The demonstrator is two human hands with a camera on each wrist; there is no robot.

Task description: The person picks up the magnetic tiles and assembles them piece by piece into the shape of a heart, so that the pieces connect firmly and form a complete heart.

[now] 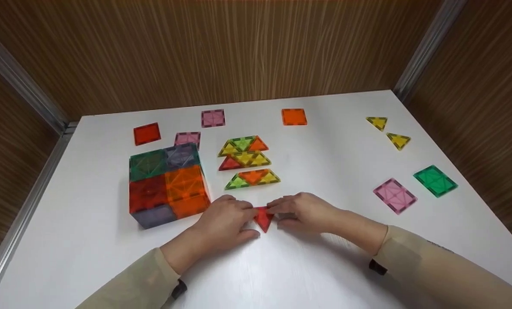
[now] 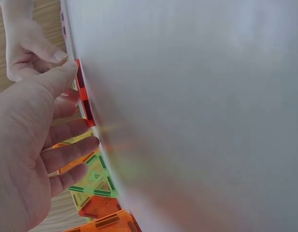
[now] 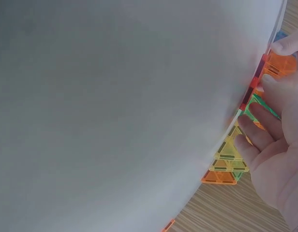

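A red triangle tile (image 1: 264,219), one point toward me, lies on the white table between both hands. My left hand (image 1: 226,223) grips its left side by thumb and fingers; in the left wrist view the red tile (image 2: 84,94) shows edge-on at the thumb. From the other side my right hand (image 1: 305,213) holds it with bent fingers, the thumb (image 3: 269,83) close to the tile's edge. Beyond the hands lie three rows of joined triangle tiles: a front row (image 1: 252,178), a middle row (image 1: 245,159) and a back row (image 1: 243,146).
Left of the rows stands a box of square tiles (image 1: 168,184), close to my left hand. Behind it lie a red square (image 1: 147,134) and pink squares (image 1: 213,118). An orange square (image 1: 294,116) sits farther back. On the right are yellow triangles (image 1: 398,140), a pink square (image 1: 395,195) and a green square (image 1: 435,180).
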